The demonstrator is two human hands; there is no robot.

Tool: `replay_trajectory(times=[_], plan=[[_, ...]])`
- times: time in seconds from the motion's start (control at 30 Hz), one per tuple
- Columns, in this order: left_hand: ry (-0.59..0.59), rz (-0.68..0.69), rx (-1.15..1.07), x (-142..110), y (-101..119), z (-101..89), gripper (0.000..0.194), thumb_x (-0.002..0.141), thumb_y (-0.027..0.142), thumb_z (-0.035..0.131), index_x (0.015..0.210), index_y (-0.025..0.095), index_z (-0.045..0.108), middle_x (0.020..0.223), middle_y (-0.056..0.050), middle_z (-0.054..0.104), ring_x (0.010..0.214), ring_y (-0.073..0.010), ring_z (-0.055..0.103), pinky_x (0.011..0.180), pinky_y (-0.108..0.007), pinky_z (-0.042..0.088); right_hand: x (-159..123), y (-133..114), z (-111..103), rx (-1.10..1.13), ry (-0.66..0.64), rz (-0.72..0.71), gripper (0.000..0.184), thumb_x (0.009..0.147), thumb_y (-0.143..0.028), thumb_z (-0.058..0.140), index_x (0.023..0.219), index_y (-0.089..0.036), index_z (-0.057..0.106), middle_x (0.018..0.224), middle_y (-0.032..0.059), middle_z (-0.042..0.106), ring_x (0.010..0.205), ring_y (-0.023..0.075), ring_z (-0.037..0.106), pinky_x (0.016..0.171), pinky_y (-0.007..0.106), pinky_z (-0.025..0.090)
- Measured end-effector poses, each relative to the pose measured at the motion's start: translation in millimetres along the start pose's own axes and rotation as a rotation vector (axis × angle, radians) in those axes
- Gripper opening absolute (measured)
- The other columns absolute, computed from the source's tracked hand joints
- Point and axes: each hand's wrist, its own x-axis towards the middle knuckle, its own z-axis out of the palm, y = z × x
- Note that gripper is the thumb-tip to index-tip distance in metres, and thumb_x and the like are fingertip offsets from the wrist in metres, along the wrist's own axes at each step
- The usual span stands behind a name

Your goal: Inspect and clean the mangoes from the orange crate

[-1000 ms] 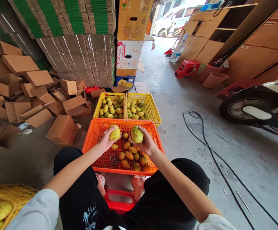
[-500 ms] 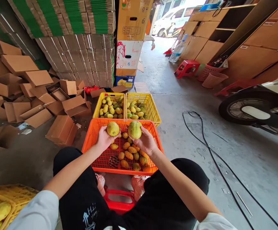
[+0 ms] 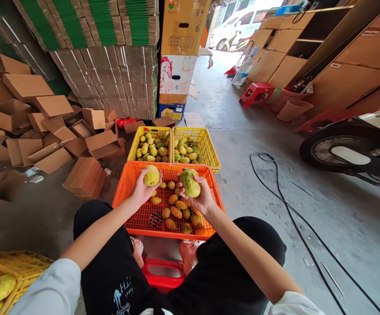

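Observation:
My left hand (image 3: 141, 189) is closed round a yellow papaya (image 3: 151, 176), its blunt end turned toward me. In my right hand (image 3: 203, 197) is a greener papaya (image 3: 190, 183), bumpy and tilted, with my fingers wrapped about its side. Both fruits are held over an orange plastic crate (image 3: 137, 228) between my knees. Several orange and greenish papayas (image 3: 176, 212) lie in it, mostly on its right side; my hands hide some of them.
Two yellow crates (image 3: 213, 151) of greenish papayas stand beyond the orange one. Another yellow crate (image 3: 26, 273) sits at lower left. Cardboard boxes (image 3: 85, 177) are heaped on the left. A black cable (image 3: 284, 203) and a motorbike wheel (image 3: 324, 151) are on the right.
The right-hand papaya has turned and come slightly down and to the right. The left-hand papaya has shifted a little up and to the left, turning slightly.

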Motion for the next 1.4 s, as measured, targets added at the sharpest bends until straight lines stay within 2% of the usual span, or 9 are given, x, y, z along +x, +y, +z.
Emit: replay_trajectory(times=[0.13, 0.33, 0.47, 0.67, 0.77, 0.93, 1.1, 1.27, 1.4], plan=[[0.034, -0.008, 0.043, -0.2, -0.5, 0.6, 0.025, 0.088, 0.033, 0.061, 0.101, 0.012, 0.064, 0.087, -0.010, 0.070, 0.078, -0.0176, 0.067, 0.075, -0.028, 0.058, 2.7, -0.3, -3.7, -0.040, 0.039, -0.039, 0.023, 0.079, -0.030, 0.067, 0.101, -0.025, 0.061, 0.092, 0.0035, 0.075, 0.082, 0.0207, 0.072, 0.067, 0.034, 0.064], [0.051, -0.023, -0.043, 0.2, 0.3, 1.4, 0.023, 0.089, 0.029, 0.046, 0.099, 0.017, 0.062, 0.094, -0.013, 0.071, 0.102, -0.0298, 0.069, 0.089, -0.050, 0.058, 5.3, -3.1, -7.5, -0.016, 0.012, -0.060, 0.032, 0.074, -0.029, 0.060, 0.104, -0.019, 0.064, 0.101, 0.0107, 0.076, 0.104, 0.0311, 0.071, 0.089, 0.052, 0.060], [0.030, -0.042, -0.004, -1.6, -1.2, 2.2, 0.020, 0.091, 0.026, 0.045, 0.097, 0.017, 0.061, 0.092, -0.012, 0.071, 0.103, -0.0299, 0.069, 0.091, -0.052, 0.058, 5.7, -3.5, -2.7, -0.068, -0.006, -0.071, 0.031, 0.078, -0.029, 0.062, 0.107, -0.020, 0.065, 0.103, 0.0098, 0.076, 0.107, 0.0296, 0.070, 0.090, 0.050, 0.059], [-0.043, -0.071, 0.049, -4.8, 0.0, 2.6, 0.018, 0.090, 0.029, 0.057, 0.101, 0.016, 0.063, 0.096, -0.011, 0.071, 0.096, -0.0252, 0.069, 0.095, -0.047, 0.057, 6.1, 0.9, -7.6, -0.088, 0.079, -0.095, 0.025, 0.079, -0.033, 0.073, 0.102, -0.024, 0.066, 0.093, 0.0016, 0.076, 0.086, 0.0198, 0.073, 0.077, 0.034, 0.062], [-0.048, -0.032, 0.048, -3.1, -0.5, -0.2, 0.015, 0.085, 0.026, 0.066, 0.097, 0.017, 0.063, 0.094, -0.007, 0.069, 0.092, -0.0205, 0.068, 0.098, -0.043, 0.055, 5.2, 3.5, -10.6, -0.074, 0.106, -0.072, 0.026, 0.076, -0.032, 0.076, 0.098, -0.023, 0.065, 0.089, 0.0019, 0.075, 0.083, 0.0202, 0.072, 0.076, 0.036, 0.063], [0.054, 0.035, 0.011, 2.0, -3.5, -3.9, 0.016, 0.079, 0.022, 0.073, 0.090, 0.019, 0.062, 0.092, -0.003, 0.067, 0.088, -0.0163, 0.066, 0.096, -0.037, 0.054, 5.0, 1.6, -7.9, 0.008, 0.083, -0.061, 0.024, 0.077, -0.032, 0.075, 0.095, -0.024, 0.062, 0.093, 0.0039, 0.074, 0.092, 0.0237, 0.072, 0.083, 0.044, 0.064], [0.011, 0.017, 0.033, 3.6, -2.0, -3.7, 0.016, 0.082, 0.023, 0.069, 0.095, 0.017, 0.062, 0.094, -0.007, 0.068, 0.092, -0.0188, 0.068, 0.092, -0.037, 0.057, 6.0, -3.5, -5.5, 0.047, 0.142, -0.029, 0.024, 0.078, -0.030, 0.073, 0.097, -0.023, 0.061, 0.088, 0.0028, 0.073, 0.080, 0.0174, 0.071, 0.068, 0.029, 0.064], [0.051, -0.043, 0.060, 4.2, -0.8, -5.2, 0.017, 0.086, 0.027, 0.065, 0.099, 0.016, 0.061, 0.090, -0.008, 0.069, 0.086, -0.0196, 0.069, 0.088, -0.038, 0.060, 5.8, -4.6, -8.2, -0.044, 0.135, -0.077, 0.022, 0.079, -0.036, 0.070, 0.096, -0.024, 0.062, 0.087, 0.0040, 0.074, 0.092, 0.0261, 0.072, 0.078, 0.043, 0.065], [0.101, -0.061, 0.022, 5.6, -0.7, -5.3, 0.021, 0.086, 0.030, 0.055, 0.101, 0.017, 0.060, 0.091, -0.011, 0.070, 0.092, -0.0265, 0.071, 0.086, -0.048, 0.060, 5.4, -5.4, -11.4, -0.068, 0.100, -0.044, 0.027, 0.071, -0.030, 0.065, 0.097, -0.022, 0.064, 0.092, 0.0079, 0.076, 0.103, 0.0323, 0.071, 0.085, 0.051, 0.062]])
